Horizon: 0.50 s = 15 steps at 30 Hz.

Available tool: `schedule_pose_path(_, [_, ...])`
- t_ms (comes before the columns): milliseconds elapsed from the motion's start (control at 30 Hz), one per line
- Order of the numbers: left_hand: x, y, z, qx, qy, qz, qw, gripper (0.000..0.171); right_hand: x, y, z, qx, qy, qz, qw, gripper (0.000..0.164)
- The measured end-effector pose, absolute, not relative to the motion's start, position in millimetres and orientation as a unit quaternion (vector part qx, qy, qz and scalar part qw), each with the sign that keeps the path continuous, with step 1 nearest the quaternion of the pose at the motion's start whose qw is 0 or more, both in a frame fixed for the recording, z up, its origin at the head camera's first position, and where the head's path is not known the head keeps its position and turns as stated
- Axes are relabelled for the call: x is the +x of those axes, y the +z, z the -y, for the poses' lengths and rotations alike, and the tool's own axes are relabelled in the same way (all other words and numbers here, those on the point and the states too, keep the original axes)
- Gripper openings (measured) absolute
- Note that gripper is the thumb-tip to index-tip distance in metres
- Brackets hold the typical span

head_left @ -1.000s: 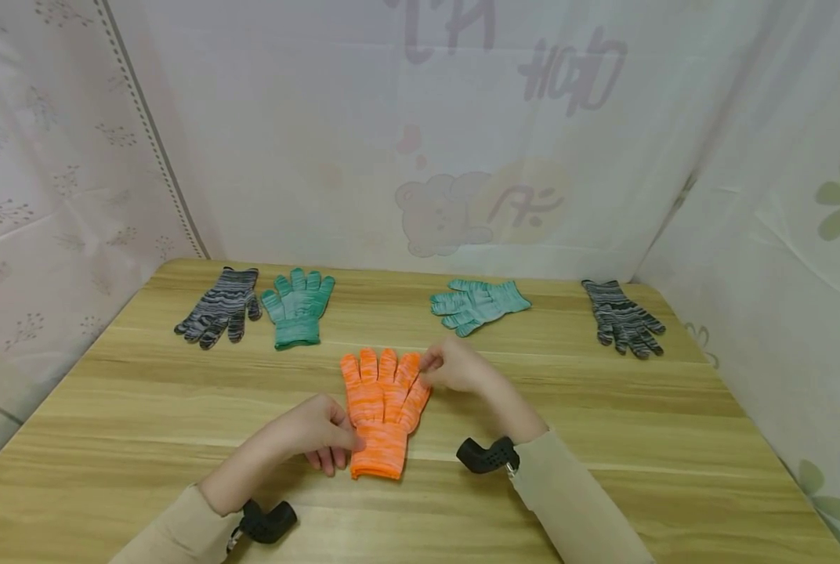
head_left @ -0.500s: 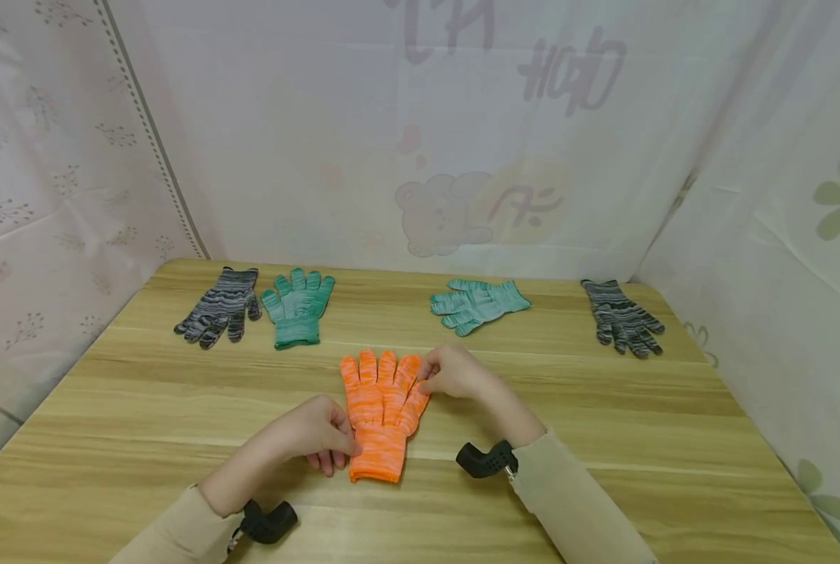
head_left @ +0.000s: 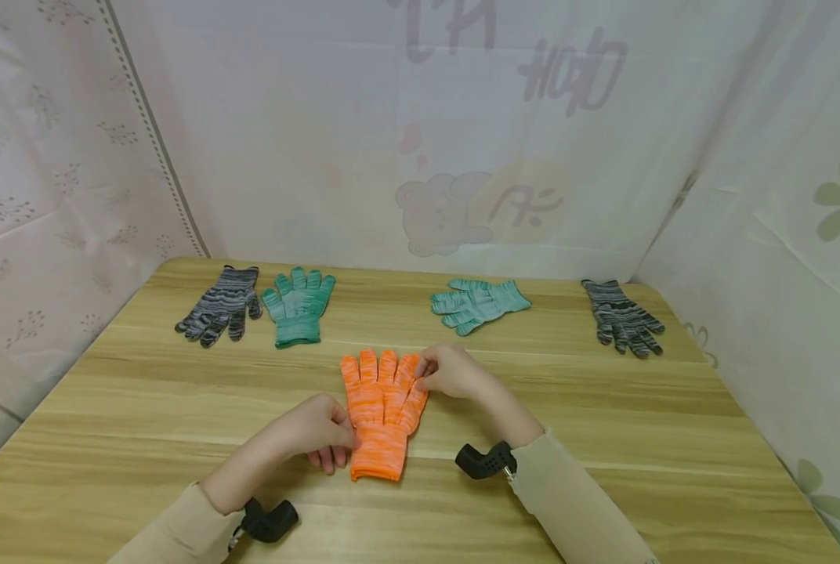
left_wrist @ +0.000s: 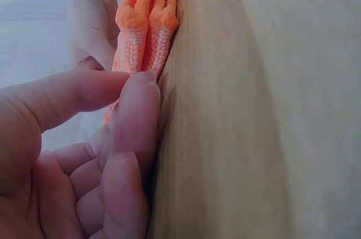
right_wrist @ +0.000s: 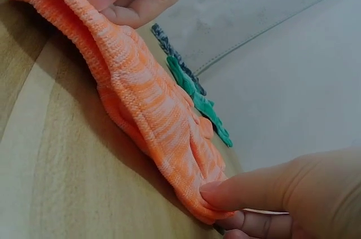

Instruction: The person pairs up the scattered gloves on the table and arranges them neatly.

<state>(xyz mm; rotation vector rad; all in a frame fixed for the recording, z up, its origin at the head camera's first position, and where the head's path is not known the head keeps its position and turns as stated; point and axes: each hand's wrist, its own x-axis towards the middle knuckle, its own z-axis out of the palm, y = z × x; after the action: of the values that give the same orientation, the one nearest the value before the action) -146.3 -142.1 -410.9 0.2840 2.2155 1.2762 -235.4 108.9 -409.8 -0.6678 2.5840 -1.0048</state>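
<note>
Orange knit gloves (head_left: 378, 399), one stacked on the other, lie in the middle of the table, fingers pointing away and cuffs toward me. The left wrist view shows two cuff openings (left_wrist: 148, 22), one above the other. My left hand (head_left: 317, 435) pinches the left edge of the cuffs between thumb and forefinger, its other fingers curled beneath. On the opposite side, my right hand (head_left: 455, 372) pinches the glove thumb near its tip. In the right wrist view its thumb presses on top of the orange knit (right_wrist: 152, 103), with fingers tucked underneath.
At the back left of the wooden table (head_left: 547, 501) lie a dark striped glove (head_left: 222, 305) and a green glove (head_left: 298, 305). Toward the back right are a lighter green glove (head_left: 479, 304) and another dark striped glove (head_left: 620, 317). Printed curtains (head_left: 321, 141) enclose the table.
My right hand has shifted slightly left and toward me, drawing the glove thumb closer to the glove's fingers. The left hand stays almost still at the cuffs.
</note>
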Motion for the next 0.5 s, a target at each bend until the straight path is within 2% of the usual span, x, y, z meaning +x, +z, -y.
schedule_pose_path(200, [-146.3, -411.9, 141.7, 0.099, 0.475, -0.828, 0.281, 0.023, -236.5, -410.2, -110.1, -0.244, -0.355, -0.891, 0.146, 0.01])
schedule_pose_path(500, [-146.5, -413.9, 139.1, 0.088, 0.481, -0.828, 0.273, 0.019, -236.2, -410.4, -109.8, -0.251, -0.353, -0.889, 0.15, 0.009])
